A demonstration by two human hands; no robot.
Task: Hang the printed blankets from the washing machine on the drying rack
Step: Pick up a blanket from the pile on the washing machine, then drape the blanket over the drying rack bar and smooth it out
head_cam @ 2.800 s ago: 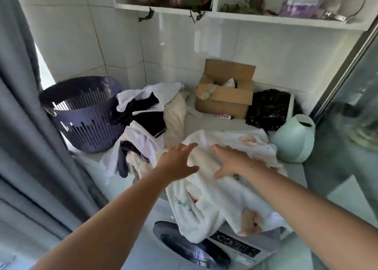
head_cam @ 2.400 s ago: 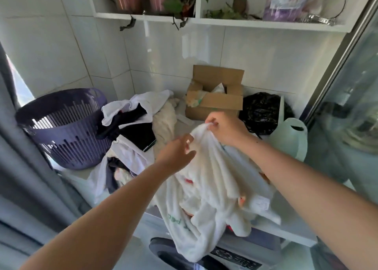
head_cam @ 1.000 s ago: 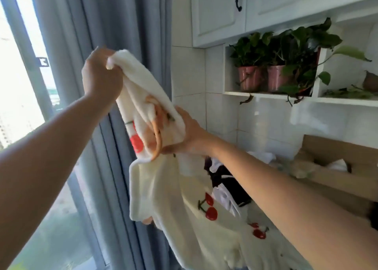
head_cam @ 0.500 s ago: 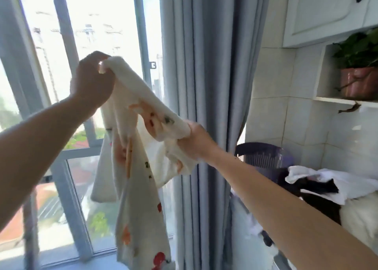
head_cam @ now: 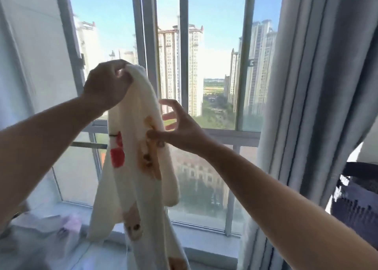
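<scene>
A cream printed blanket (head_cam: 131, 177) with red cherry and brown bear prints hangs bunched in front of the window. My left hand (head_cam: 108, 81) is raised and closed around its top end, and the cloth drops from there past the bottom of the view. To its right, my right hand (head_cam: 180, 126) has its fingers spread apart and only the thumb rests against the cloth's edge. No drying rack and no washing machine show in this view.
A tall window (head_cam: 184, 44) with grey frames fills the background, with a sill (head_cam: 204, 239) below it. A grey curtain (head_cam: 306, 106) hangs at the right. The dark purple laundry basket (head_cam: 358, 198) sits at the right edge. Blurred pale items (head_cam: 51, 228) lie at the lower left.
My view has swung left from the washing machine to the window. The blanket was lifted off the machine. My right hand has let go of the fold and opened; the left still holds the top.
</scene>
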